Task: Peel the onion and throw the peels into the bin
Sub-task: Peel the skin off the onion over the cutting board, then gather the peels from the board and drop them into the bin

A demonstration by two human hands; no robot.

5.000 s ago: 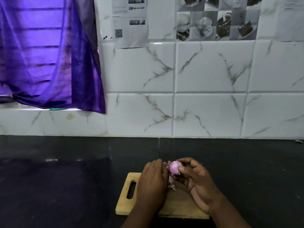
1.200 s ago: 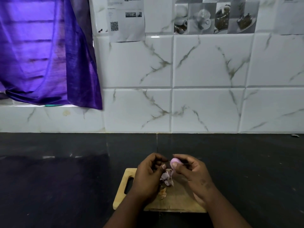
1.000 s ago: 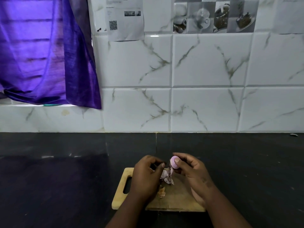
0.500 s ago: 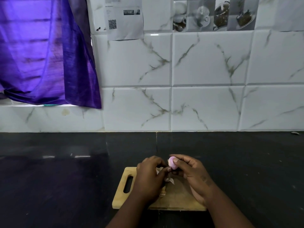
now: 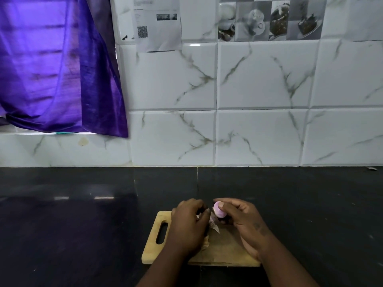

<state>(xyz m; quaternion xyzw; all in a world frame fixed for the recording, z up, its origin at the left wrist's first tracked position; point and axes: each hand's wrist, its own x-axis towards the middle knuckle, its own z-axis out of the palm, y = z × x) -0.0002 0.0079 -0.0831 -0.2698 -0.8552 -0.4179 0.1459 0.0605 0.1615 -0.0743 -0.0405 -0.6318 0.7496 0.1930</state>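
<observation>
Onion [image 5: 219, 212] pinched in right hand [image 5: 243, 221] fingertips, just above far edge of board [image 5: 223, 250]. Left hand [image 5: 189, 222] curled beside it, fingertips closed on loose peel [image 5: 213, 223] hanging from onion. More peel scraps on board under left hand. Board on dark counter [image 5: 83, 235].

Single head view, looks forward and down from above the tabletop [image 5: 83, 235], facing tiled wall [image 5: 259, 90]; hands near bottom edge.
</observation>
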